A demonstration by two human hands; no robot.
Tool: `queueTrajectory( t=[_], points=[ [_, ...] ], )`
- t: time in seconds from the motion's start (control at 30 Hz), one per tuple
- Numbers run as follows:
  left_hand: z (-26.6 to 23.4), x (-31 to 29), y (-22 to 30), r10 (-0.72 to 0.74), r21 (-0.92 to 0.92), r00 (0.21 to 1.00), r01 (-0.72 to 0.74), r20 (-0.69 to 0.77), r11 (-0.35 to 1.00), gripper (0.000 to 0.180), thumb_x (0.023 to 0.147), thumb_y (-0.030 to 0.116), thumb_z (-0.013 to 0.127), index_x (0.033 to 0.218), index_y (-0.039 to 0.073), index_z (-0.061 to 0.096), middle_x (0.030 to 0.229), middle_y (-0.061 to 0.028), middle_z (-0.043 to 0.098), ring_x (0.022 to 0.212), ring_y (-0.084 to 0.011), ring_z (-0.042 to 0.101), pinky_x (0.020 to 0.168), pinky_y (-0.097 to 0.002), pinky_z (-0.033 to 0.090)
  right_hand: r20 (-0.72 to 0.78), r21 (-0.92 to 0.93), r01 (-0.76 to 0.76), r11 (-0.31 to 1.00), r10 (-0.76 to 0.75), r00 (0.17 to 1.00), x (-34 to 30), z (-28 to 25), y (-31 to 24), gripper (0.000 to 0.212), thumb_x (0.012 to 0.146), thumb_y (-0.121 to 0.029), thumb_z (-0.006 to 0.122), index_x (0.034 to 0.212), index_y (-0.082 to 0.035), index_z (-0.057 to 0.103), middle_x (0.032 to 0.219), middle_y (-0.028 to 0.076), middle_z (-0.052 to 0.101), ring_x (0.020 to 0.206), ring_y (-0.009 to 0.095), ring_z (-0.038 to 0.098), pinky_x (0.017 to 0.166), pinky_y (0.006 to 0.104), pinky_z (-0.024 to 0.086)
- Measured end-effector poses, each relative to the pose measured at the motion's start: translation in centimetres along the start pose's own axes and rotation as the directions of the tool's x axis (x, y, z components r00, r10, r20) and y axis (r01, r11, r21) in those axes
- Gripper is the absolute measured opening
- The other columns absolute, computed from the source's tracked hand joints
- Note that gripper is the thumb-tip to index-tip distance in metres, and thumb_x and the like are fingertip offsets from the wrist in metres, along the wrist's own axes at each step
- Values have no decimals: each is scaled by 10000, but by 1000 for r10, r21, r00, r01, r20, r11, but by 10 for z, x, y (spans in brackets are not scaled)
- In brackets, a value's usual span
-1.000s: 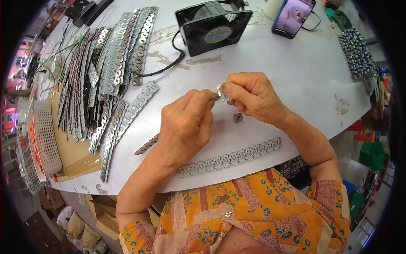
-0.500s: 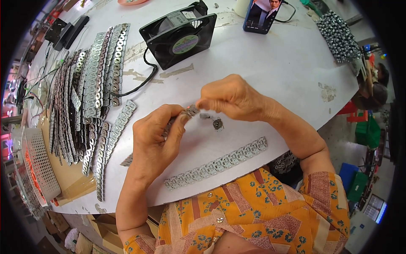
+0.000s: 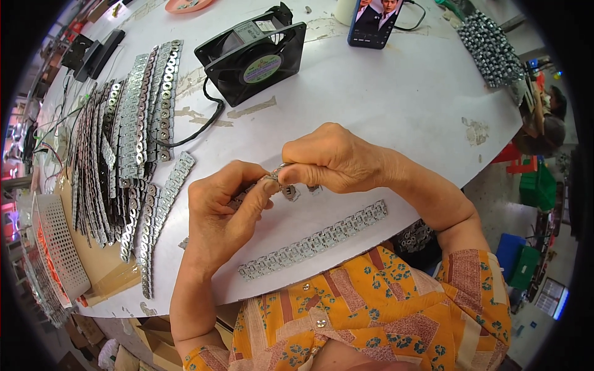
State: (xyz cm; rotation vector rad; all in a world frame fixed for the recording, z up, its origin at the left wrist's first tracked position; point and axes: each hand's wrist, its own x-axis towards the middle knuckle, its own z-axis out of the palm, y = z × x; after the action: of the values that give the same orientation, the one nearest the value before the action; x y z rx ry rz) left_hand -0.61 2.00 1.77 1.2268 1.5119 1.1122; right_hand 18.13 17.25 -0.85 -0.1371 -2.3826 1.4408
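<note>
My left hand [image 3: 223, 210] is closed round a strip of linked grey metal pieces [image 3: 237, 200], most of it hidden in the palm. Its thumb and forefinger pinch the strip's far end. Meeting them, my right hand [image 3: 334, 157] is closed, with thumb and bent forefinger pinching at that same end. Small metal pieces [image 3: 289, 193] show just beneath the fingertips; whether they are loose or joined cannot be made out. Between my arms, near the table's front edge, a flat strip of linked metal pieces [image 3: 312, 241] lies at a slant.
Many similar metal strips [image 3: 99, 161] are piled at the left, beside a white perforated basket [image 3: 62, 241]. A black square fan [image 3: 250, 55] with a cable stands behind my hands. Farther back are a propped phone [image 3: 373, 23] and a bundle of shiny metal parts [image 3: 490, 49].
My right hand has come down and left until its fingertips meet the left ones at the strip's end. The left hand has dropped slightly. The view has shifted a little.
</note>
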Motion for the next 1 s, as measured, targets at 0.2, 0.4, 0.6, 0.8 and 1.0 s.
queueTrajectory(
  t=[0.2, 0.4, 0.6, 0.8, 1.0],
  points=[
    [-13, -2, 14, -193, -379, 968, 241, 160, 893, 155, 994, 130, 718, 952, -18, 702, 780, -80, 718, 615, -106, 680, 490, -217, 505, 266, 654, -515, 555, 469, 842, 8, -1, -31, 370, 1058, -269, 613, 781, -28, 567, 577, 9, 507, 431, 86, 435, 396, 259, 335],
    [-14, 7, 8, -258, -451, 953, 302, 158, 840, 192, 989, 167, 723, 945, -16, 689, 753, -107, 714, 565, -126, 678, 435, -218, 489, 344, 864, -467, 188, 457, 821, 5, 11, -13, 337, 1043, -255, 601, 817, -6, 619, 585, 8, 541, 399, 43, 373, 353, 224, 300],
    [-6, 2, -2, -41, -233, 996, 21, -79, 972, 113, 1002, 63, 678, 1044, -40, 699, 875, -92, 730, 736, -113, 698, 604, -231, 548, 183, 850, -395, 349, 508, 842, 9, 12, -13, 346, 1059, -258, 586, 809, -21, 610, 589, -3, 535, 411, 43, 396, 361, 226, 330],
    [5, 5, -12, 456, 418, 879, -367, -137, 831, 148, 916, -81, 689, 1055, -30, 681, 864, -93, 720, 707, -117, 688, 605, -241, 533, -45, 510, -390, 767, 477, 878, 8, 15, -17, 354, 1060, -250, 597, 780, -35, 617, 607, -35, 525, 493, 26, 452, 432, 222, 358],
    [14, 7, -16, 579, 569, 800, -406, -157, 715, 195, 882, -110, 705, 1047, -9, 683, 850, -101, 704, 656, -158, 668, 583, -261, 523, -135, 317, -318, 894, 374, 917, 5, 17, -12, 319, 1062, -201, 608, 794, -27, 612, 622, -41, 547, 544, 22, 487, 503, 214, 408]
  ],
)
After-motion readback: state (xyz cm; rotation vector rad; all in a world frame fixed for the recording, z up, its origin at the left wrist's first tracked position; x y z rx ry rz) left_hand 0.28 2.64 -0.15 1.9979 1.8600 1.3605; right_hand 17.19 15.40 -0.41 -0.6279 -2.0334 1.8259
